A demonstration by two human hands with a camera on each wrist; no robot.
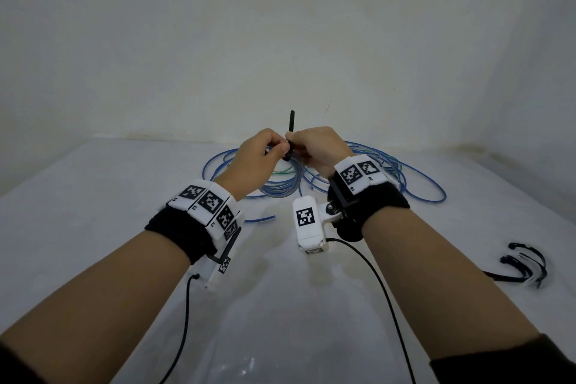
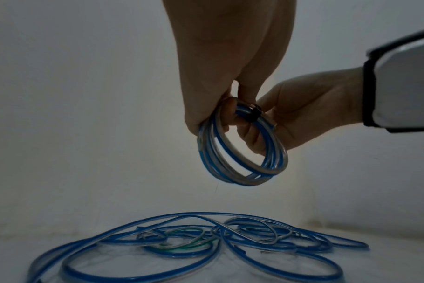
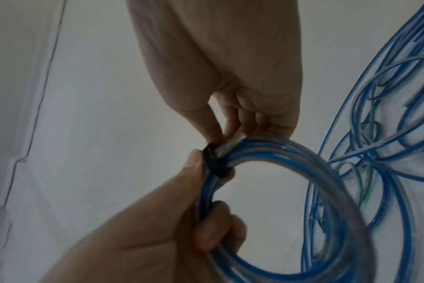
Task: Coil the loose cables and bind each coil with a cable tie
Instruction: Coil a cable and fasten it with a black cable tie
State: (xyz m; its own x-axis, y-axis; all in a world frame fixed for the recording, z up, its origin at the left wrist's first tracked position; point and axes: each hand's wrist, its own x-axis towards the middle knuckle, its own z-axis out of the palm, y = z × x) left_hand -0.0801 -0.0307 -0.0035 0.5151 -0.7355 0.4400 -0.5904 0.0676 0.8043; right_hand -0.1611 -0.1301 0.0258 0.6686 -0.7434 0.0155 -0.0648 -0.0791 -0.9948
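Note:
A small coil of blue-and-clear cable (image 2: 242, 153) (image 3: 310, 191) hangs in the air between both hands, above the white table (image 1: 124, 196). A black cable tie (image 1: 288, 154) (image 2: 254, 113) (image 3: 214, 163) is wrapped round the top of the coil, and its tail stands straight up in the head view. My left hand (image 1: 277, 150) (image 2: 225, 114) (image 3: 206, 191) grips the coil just beside the tie, thumb against the band. My right hand (image 1: 297, 146) (image 3: 226, 132) (image 2: 262, 122) pinches the tie at the coil from the other side.
Loose blue cables (image 1: 405, 178) (image 2: 206, 239) (image 3: 387, 114) with one green strand (image 2: 187, 247) sprawl on the table under and behind the hands. Spare black cable ties (image 1: 526, 265) lie at the right. A wall (image 1: 280, 40) closes the far side.

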